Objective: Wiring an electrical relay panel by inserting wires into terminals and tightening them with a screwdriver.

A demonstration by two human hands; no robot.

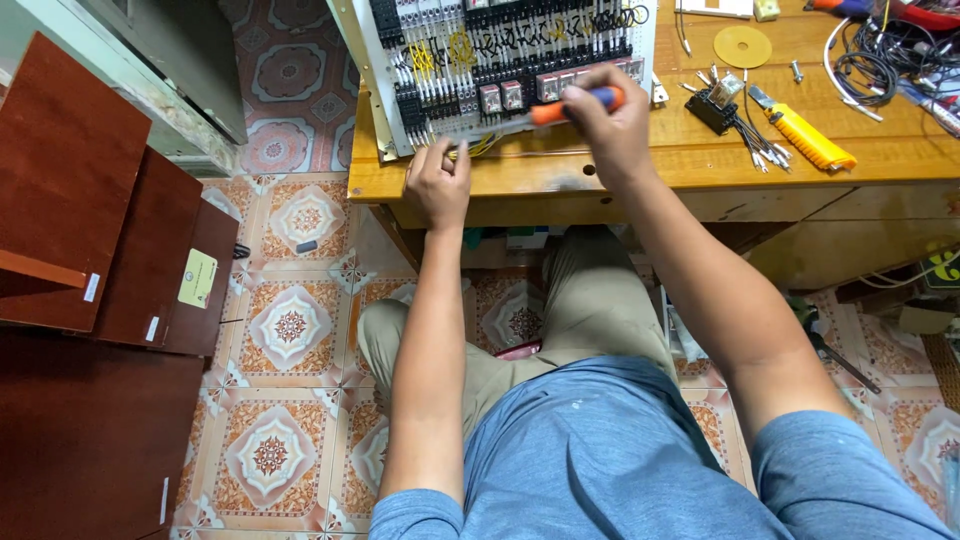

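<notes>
A white electrical panel (520, 40) with rows of terminals, relays and black and yellow wires lies on a wooden table (700, 160). My right hand (612, 125) grips an orange and blue screwdriver (580, 103), its shaft pointing left toward the panel's lower terminals. My left hand (438, 180) rests at the table's front edge, pinching yellow wires (478, 148) that come out of the panel's bottom.
On the table to the right lie a yellow utility knife (808, 138), a relay with loose leads (722, 100), a yellow disc (742, 46) and a tangle of cables (880, 60). Dark red wooden boards (80, 250) stand at the left on the patterned tile floor.
</notes>
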